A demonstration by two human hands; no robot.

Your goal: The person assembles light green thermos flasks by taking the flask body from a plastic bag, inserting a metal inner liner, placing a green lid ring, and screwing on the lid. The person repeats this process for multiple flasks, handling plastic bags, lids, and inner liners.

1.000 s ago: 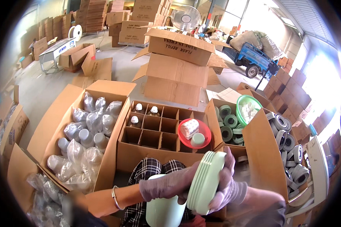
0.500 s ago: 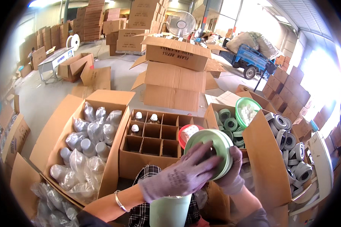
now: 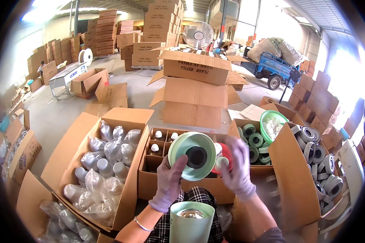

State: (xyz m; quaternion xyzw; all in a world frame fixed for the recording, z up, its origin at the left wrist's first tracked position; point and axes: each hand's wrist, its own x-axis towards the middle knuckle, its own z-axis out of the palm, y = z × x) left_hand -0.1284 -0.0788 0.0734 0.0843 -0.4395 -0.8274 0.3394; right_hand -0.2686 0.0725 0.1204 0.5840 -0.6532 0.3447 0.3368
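My left hand (image 3: 169,182) grips a pale green, round flask base (image 3: 205,141), its hollow side turned toward me and a dark grey ring (image 3: 196,157) inside it. The thumb lies over the rim, touching the ring. My right hand (image 3: 240,168) is raised to the right of it, gloved like the left and smeared by motion. Beside its thumb is a small pale green round piece (image 3: 221,163); whether the fingers hold it is unclear. Behind it sits a red bowl (image 3: 228,156), partly hidden. Upright between my knees stands a pale green flask shell (image 3: 192,229) with a silvery liner (image 3: 191,214) inside.
A divided carton (image 3: 182,184) with several white-capped bottles lies ahead. To the left is a carton (image 3: 123,194) of plastic-wrapped pieces. On the right are green rings (image 3: 255,140), a green basket (image 3: 286,118) and grey rings (image 3: 324,162). Stacked cartons (image 3: 195,97) stand beyond.
The green base has moved left and turned its hollow side toward me, now in my left hand alone. My right hand has come off it. The view has shifted slightly.
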